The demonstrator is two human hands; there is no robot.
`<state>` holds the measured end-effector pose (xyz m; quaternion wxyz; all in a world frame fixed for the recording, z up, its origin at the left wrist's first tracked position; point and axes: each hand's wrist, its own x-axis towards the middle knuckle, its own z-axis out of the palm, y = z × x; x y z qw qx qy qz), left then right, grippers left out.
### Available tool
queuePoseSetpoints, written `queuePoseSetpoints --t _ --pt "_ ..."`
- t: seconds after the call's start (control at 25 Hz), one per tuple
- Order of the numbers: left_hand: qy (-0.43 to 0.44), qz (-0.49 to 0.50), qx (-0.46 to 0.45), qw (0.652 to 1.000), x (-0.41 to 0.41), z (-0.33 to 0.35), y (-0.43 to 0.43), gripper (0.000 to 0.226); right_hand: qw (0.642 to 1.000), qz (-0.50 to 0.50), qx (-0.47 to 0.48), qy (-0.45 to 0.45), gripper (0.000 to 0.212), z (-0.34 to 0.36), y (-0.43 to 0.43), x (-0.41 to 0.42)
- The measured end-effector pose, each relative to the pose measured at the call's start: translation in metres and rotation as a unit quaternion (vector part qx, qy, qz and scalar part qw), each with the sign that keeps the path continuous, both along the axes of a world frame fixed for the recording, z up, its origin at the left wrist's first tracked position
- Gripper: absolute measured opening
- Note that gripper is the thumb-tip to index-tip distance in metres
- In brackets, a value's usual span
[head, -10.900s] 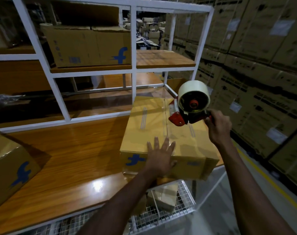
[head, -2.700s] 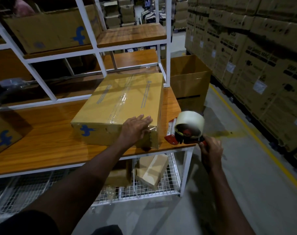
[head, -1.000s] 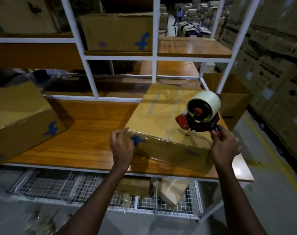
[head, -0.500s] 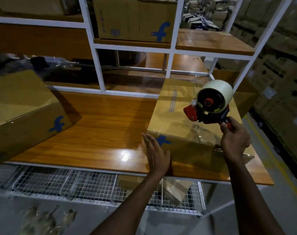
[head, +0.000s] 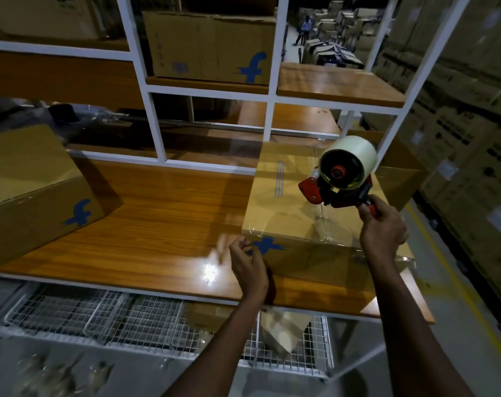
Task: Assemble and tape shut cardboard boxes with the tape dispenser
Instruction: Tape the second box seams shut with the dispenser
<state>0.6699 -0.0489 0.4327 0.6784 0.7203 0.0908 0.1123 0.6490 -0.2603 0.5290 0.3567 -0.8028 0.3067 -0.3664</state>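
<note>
The table (head: 157, 224) is the biggest thing in front of you. On it, at 2 o'clock, sits the box (head: 283, 204) you are working on. Its top is closed, and shiny tape lies over it and down the near side, so I think this box is almost done. What looks left is to cut the tape free and press it flat.

I count three boxes with a blue mark: this one, the left box (head: 28, 196) at 9 o'clock and the shelf box (head: 209, 47) at 12 o'clock. One open box (head: 398, 167) stands past the table at 2 o'clock.

There is one dispenser (head: 341, 176), up over the box. Your right hand (head: 382, 227) grips its handle. Your left hand (head: 247, 262) is curled at the box's near left corner. It is blurry, so I cannot tell if it holds anything.
</note>
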Motion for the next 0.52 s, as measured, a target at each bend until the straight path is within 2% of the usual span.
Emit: queuePoseSetpoints --t 0.16,0.32,0.52 --pt "0.053 0.049 -0.059 0.996 0.014 0.022 -0.008 0.008 1.000 0.008 -0.004 0.004 0.036 0.006 -0.009 0.000" --pt "0.142 0.053 -0.067 0.986 0.025 0.027 -0.018 0.026 1.000 0.012 0.017 -0.003 0.036 0.008 -0.012 0.004" --pt "0.150 0.038 -0.074 0.985 0.032 0.023 -0.013 0.025 0.999 0.015 0.034 -0.019 0.036 0.008 -0.011 0.008"
